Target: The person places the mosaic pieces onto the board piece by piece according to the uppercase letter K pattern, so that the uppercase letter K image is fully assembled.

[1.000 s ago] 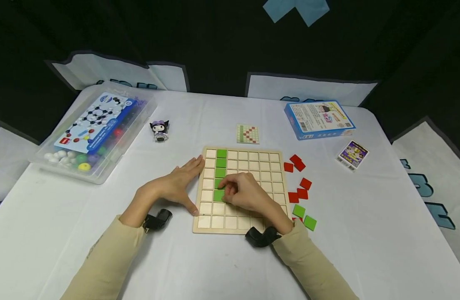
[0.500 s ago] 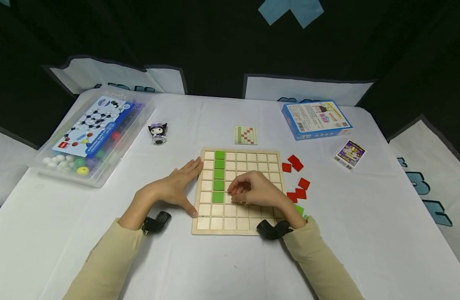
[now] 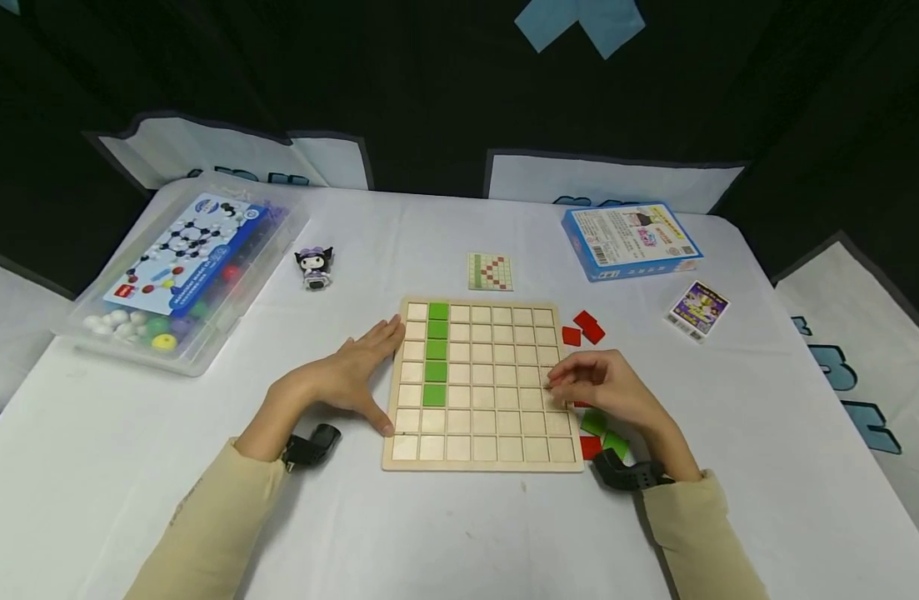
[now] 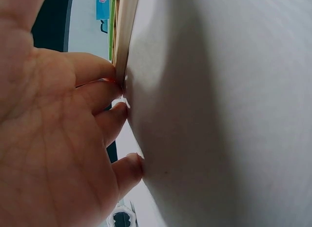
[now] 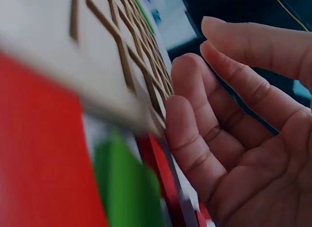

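A wooden grid board (image 3: 485, 425) lies on the table, with several green square tiles (image 3: 436, 350) set down its second column from the left. My left hand (image 3: 350, 371) rests at the board's left edge, fingers spread and straight. In the left wrist view its fingertips meet the table beside the board's rim (image 4: 127, 27). Over the board's right edge hovers my right hand (image 3: 609, 387), fingers loosely bent; the right wrist view shows nothing between its thumb and index finger. Loose red tiles (image 3: 591, 329) and green tiles (image 3: 594, 422) lie around and partly under it.
A small pattern card (image 3: 491, 272) lies behind the board. A clear plastic case (image 3: 219, 333) of coloured balls is at the left, beside a small figurine (image 3: 314, 268). At the back right sit a blue box (image 3: 631, 242) and a little purple box (image 3: 697, 310).
My right hand has moved rightward, from the green column across the board to the loose tiles at its right edge. The left hand has stayed in place.
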`<action>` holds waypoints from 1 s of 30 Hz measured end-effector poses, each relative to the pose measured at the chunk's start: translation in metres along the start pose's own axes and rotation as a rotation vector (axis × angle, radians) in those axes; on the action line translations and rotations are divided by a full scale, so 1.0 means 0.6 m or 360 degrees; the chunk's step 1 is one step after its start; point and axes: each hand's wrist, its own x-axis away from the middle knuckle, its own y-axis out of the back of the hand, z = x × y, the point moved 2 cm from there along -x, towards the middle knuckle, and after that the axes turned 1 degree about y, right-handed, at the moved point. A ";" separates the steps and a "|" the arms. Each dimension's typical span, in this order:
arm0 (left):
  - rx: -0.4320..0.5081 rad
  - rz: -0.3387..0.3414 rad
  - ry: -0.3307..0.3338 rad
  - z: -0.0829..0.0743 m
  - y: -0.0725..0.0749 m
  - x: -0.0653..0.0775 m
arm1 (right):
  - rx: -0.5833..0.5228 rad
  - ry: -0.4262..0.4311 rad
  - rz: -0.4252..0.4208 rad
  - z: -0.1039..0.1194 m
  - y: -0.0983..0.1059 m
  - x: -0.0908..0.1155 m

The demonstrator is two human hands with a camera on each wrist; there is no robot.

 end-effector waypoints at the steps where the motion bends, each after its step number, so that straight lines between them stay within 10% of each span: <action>1: 0.0001 0.0001 -0.0002 -0.001 0.000 0.000 | 0.0014 -0.0005 -0.0018 -0.004 0.007 0.006; 20: 0.0004 0.0002 -0.0003 0.001 0.000 0.000 | 0.0267 -0.0213 0.0187 -0.024 0.057 0.051; 30: 0.0002 0.0001 0.0000 0.002 0.000 0.000 | 0.0531 -0.0287 0.0068 -0.014 0.056 0.053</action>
